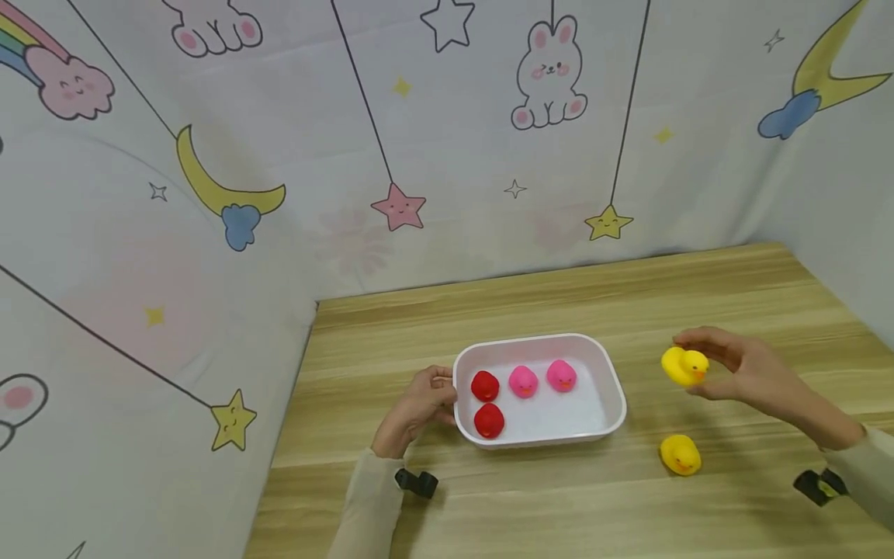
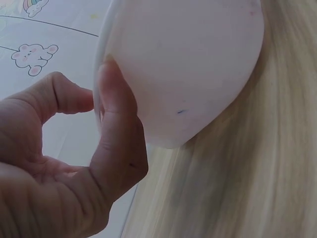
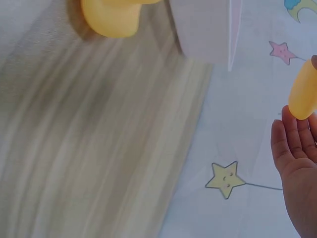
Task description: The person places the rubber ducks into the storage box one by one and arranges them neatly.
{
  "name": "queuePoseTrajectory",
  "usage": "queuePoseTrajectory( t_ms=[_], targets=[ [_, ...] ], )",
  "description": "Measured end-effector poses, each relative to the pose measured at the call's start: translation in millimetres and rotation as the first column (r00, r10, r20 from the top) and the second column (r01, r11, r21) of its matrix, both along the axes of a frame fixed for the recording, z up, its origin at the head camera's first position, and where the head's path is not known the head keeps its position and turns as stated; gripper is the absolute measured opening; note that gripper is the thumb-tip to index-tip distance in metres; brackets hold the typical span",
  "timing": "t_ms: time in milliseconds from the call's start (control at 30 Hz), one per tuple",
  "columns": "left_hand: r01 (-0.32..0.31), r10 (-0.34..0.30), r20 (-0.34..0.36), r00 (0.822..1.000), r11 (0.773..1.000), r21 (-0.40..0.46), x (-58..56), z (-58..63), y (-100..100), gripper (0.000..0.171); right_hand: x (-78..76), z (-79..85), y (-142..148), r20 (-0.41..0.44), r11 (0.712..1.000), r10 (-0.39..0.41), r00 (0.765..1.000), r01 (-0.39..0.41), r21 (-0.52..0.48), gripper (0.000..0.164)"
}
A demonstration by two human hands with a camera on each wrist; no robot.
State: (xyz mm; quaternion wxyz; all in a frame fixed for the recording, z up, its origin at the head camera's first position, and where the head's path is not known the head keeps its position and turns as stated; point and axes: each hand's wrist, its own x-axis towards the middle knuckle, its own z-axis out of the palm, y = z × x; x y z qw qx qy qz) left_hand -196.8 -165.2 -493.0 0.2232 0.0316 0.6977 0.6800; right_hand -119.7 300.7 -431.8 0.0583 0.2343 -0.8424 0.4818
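A white plastic bin stands on the table, with two red rubber ducks at its left end and two pink rubber ducks beside them. My left hand pinches the bin's left rim between thumb and fingers; the left wrist view shows the grip on the rim closely. To the right of the bin, my right hand holds a yellow rubber duck above the table, thumb below and fingers above. A second yellow duck rests on the table, nearer to me.
The wood-grain table meets a white cloth backdrop printed with stars, moons and rabbits at the back and sides. Dark camera mounts sit on both wrists.
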Motion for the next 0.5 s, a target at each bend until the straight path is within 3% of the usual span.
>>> queuePoseTrajectory(
  t_ms=[267, 500],
  targets=[
    [0.007, -0.007, 0.004, 1.0, 1.0, -0.008, -1.9, 0.4, -3, 0.053, -21.6, 19.3, -20, -0.014, 0.997, 0.07, 0.997, -0.07, 0.027, 0.061],
    [-0.015, 0.015, -0.006, 1.0, 1.0, -0.004, -1.1, -1.2, 0, 0.056, -36.8, 30.7, -38, -0.026, 0.995, 0.087, 0.996, -0.085, 0.047, 0.06]
  ],
)
